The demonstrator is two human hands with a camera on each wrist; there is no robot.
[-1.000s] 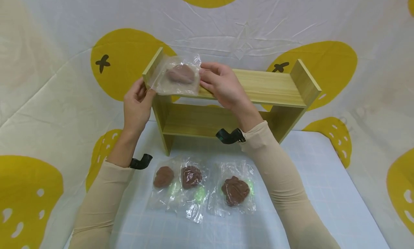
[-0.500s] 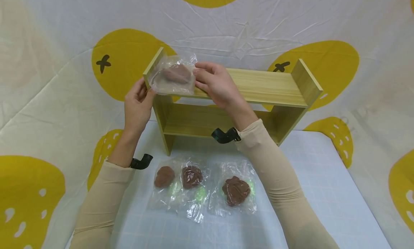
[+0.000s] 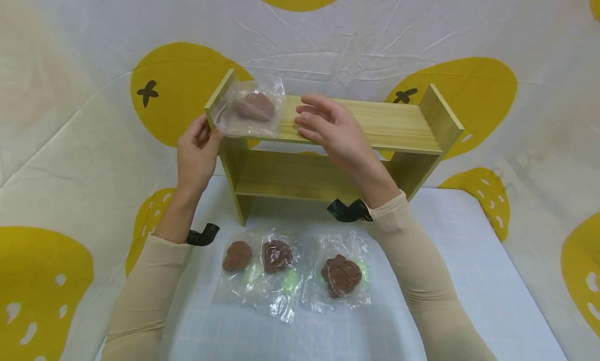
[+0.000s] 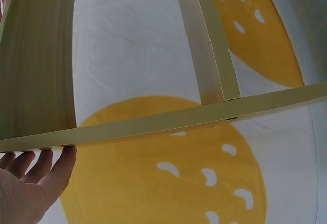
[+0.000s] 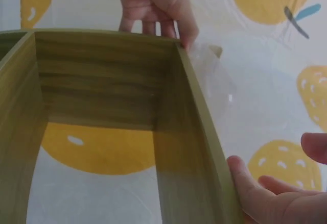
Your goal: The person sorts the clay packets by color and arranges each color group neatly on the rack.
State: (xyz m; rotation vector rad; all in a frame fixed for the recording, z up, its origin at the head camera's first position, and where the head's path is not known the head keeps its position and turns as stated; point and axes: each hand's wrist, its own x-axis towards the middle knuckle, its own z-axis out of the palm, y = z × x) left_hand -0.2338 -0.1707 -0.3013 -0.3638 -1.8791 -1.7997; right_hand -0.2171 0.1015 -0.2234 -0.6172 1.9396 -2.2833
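A clear plastic bag with a brown, flat lump inside lies at the left end of the wooden shelf's top board. My left hand rests on the outside of the left side panel, fingertips against the wood and thumb by its front edge near the bag's corner. Just right of the bag, my right hand hovers over the front of the top board, fingers loosely bent and holding nothing. In the right wrist view one right fingertip is at the board's edge.
On the pale blue checked cloth in front of the shelf lie several clear bags with brown lumps and green patches. A white curtain with yellow shapes hangs behind. The shelf has a lower board.
My right hand first slid the bag slightly left along the top board, then let go of it and moved right. My left hand has stayed at the side panel.
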